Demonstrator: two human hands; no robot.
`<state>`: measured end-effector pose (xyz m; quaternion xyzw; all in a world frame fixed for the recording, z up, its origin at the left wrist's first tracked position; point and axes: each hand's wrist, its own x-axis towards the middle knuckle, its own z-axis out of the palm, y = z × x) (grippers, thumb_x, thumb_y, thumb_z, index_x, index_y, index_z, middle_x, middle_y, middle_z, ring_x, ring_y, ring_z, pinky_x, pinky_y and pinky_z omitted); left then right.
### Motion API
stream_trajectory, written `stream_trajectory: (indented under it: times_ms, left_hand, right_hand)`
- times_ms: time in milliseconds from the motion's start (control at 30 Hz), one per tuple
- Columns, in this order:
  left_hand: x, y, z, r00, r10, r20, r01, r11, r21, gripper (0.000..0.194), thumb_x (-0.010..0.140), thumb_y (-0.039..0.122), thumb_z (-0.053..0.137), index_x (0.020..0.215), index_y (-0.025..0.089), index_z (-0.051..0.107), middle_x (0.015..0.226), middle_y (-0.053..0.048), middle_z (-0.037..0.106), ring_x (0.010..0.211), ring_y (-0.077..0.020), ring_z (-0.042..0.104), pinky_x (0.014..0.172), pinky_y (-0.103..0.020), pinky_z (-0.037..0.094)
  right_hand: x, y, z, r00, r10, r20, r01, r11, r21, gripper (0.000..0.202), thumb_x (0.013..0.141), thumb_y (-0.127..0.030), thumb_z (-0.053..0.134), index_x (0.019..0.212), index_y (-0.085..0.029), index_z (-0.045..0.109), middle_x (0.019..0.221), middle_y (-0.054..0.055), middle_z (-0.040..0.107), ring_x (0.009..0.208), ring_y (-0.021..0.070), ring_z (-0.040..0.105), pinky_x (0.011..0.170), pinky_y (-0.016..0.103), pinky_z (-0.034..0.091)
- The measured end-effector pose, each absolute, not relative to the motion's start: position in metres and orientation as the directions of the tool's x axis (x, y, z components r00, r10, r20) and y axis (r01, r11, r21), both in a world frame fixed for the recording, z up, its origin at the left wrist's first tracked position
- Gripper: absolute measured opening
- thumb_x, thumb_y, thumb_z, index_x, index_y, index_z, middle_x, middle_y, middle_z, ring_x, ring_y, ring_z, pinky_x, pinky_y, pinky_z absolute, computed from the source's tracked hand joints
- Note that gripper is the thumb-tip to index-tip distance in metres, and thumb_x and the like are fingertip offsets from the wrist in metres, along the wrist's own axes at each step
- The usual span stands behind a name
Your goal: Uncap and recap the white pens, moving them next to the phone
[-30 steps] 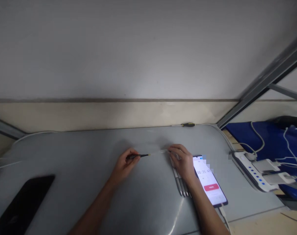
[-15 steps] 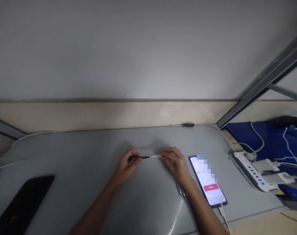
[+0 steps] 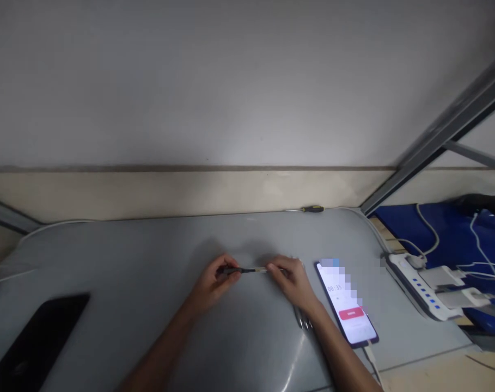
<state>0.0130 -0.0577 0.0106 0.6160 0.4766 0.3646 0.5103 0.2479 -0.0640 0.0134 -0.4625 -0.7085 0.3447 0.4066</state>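
Above the grey tabletop (image 3: 120,261), both hands hold a slim pen level between them. My left hand (image 3: 217,276) is closed in a pinch on the pen's black part (image 3: 232,270), whose narrow end points right. Fingers of my right hand (image 3: 288,275) pinch the pale, see-through pen tube (image 3: 260,269) at the other end. The black and pale parts meet in the gap between the hands; whether they are joined I cannot tell. A dark thing with shiny metal ends (image 3: 303,320) lies partly hidden beside my right wrist.
A lit phone (image 3: 347,305) showing a timer lies right of my right arm, with a cable plugged in. Farther right is a power strip (image 3: 422,288) with chargers. A screwdriver (image 3: 312,209) rests along the back edge. A dark flat device (image 3: 43,337) lies at left.
My hands have come slightly closer together and lower. Less of the pale tube shows between them, and my right fingers have shifted along it toward the black part.
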Motion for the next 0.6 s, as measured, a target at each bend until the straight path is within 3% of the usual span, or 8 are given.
stream_trajectory:
  times_ms: [67, 133, 233, 300, 433, 467, 533, 600]
  left_hand:
    - [0.0127, -0.0582, 0.0110, 0.278, 0.960, -0.034, 0.198, -0.023, 0.980, 0.024, 0.082, 0.042, 0.065, 0.084, 0.018, 0.058, 0.074, 0.002, 0.052, 0.065, -0.0107, 0.047, 0.057, -0.020, 0.036]
    - [0.0125, -0.0582, 0.0111, 0.274, 0.961, -0.028, 0.185, -0.024, 0.982, 0.025, 0.082, 0.042, 0.065, 0.084, 0.018, 0.058, 0.074, 0.002, 0.052, 0.066, -0.0110, 0.048, 0.058, -0.020, 0.036]
    - [0.0126, -0.0576, 0.0101, 0.278, 0.960, -0.025, 0.179, -0.026, 0.984, 0.025, 0.082, 0.042, 0.065, 0.085, 0.018, 0.058, 0.075, 0.001, 0.052, 0.067, -0.0111, 0.048, 0.059, -0.021, 0.037]
    - [0.0128, -0.0573, 0.0091, 0.279, 0.960, -0.027, 0.176, -0.023, 0.984, 0.026, 0.082, 0.043, 0.065, 0.086, 0.018, 0.058, 0.076, 0.001, 0.052, 0.066, -0.0108, 0.048, 0.058, -0.020, 0.036]
    - [0.0134, -0.0575, 0.0082, 0.289, 0.957, -0.015, 0.175, -0.038, 0.984, 0.026, 0.083, 0.044, 0.065, 0.085, 0.018, 0.058, 0.077, 0.001, 0.053, 0.067, -0.0109, 0.048, 0.059, -0.021, 0.037]
    - [0.0136, -0.0575, 0.0081, 0.287, 0.958, -0.013, 0.179, -0.041, 0.983, 0.026, 0.082, 0.044, 0.065, 0.085, 0.018, 0.059, 0.076, 0.001, 0.054, 0.067, -0.0111, 0.049, 0.059, -0.021, 0.037]
    - [0.0139, -0.0576, 0.0080, 0.277, 0.961, -0.022, 0.188, -0.032, 0.982, 0.027, 0.081, 0.045, 0.066, 0.085, 0.018, 0.060, 0.076, 0.001, 0.054, 0.067, -0.0117, 0.049, 0.059, -0.021, 0.038]
    - [0.0142, -0.0575, 0.0078, 0.272, 0.962, -0.034, 0.189, -0.019, 0.982, 0.027, 0.081, 0.045, 0.066, 0.085, 0.019, 0.060, 0.076, 0.001, 0.055, 0.067, -0.0122, 0.050, 0.059, -0.021, 0.038]
  right_hand:
    - [0.2483, -0.0643, 0.0122, -0.224, 0.952, 0.206, 0.326, 0.272, -0.905, 0.017, 0.087, -0.032, 0.064, 0.098, -0.020, 0.068, 0.072, 0.000, 0.060, 0.064, 0.0137, 0.055, 0.058, 0.025, 0.041]
    - [0.2488, -0.0644, 0.0115, -0.215, 0.961, 0.171, 0.278, 0.228, -0.933, 0.030, 0.080, -0.031, 0.071, 0.108, -0.020, 0.063, 0.079, 0.000, 0.061, 0.066, 0.0135, 0.055, 0.058, 0.024, 0.042]
    - [0.2490, -0.0646, 0.0124, -0.229, 0.963, 0.139, 0.318, 0.210, -0.925, 0.014, 0.083, -0.032, 0.068, 0.086, -0.018, 0.064, 0.075, 0.000, 0.061, 0.065, 0.0129, 0.054, 0.057, 0.024, 0.041]
    - [0.2489, -0.0648, 0.0134, -0.249, 0.959, 0.137, 0.352, 0.222, -0.909, 0.016, 0.086, -0.033, 0.063, 0.081, -0.018, 0.065, 0.071, 0.001, 0.061, 0.064, 0.0131, 0.054, 0.057, 0.024, 0.040]
    - [0.2493, -0.0644, 0.0141, -0.213, 0.954, 0.210, 0.301, 0.269, -0.915, 0.038, 0.079, -0.033, 0.073, 0.112, -0.020, 0.060, 0.092, 0.003, 0.064, 0.074, 0.0148, 0.058, 0.062, 0.025, 0.045]
    - [0.2495, -0.0642, 0.0144, -0.216, 0.948, 0.235, 0.300, 0.293, -0.908, 0.036, 0.078, -0.032, 0.073, 0.110, -0.021, 0.060, 0.093, 0.004, 0.063, 0.075, 0.0150, 0.058, 0.063, 0.025, 0.045]
    - [0.2498, -0.0637, 0.0155, -0.252, 0.928, 0.275, 0.314, 0.347, -0.884, 0.013, 0.084, -0.031, 0.068, 0.089, -0.020, 0.062, 0.084, 0.003, 0.062, 0.074, 0.0147, 0.057, 0.065, 0.026, 0.044]
    - [0.2498, -0.0636, 0.0171, -0.286, 0.912, 0.294, 0.316, 0.380, -0.870, 0.013, 0.087, -0.032, 0.064, 0.082, -0.020, 0.063, 0.079, 0.002, 0.062, 0.074, 0.0151, 0.057, 0.067, 0.027, 0.044]
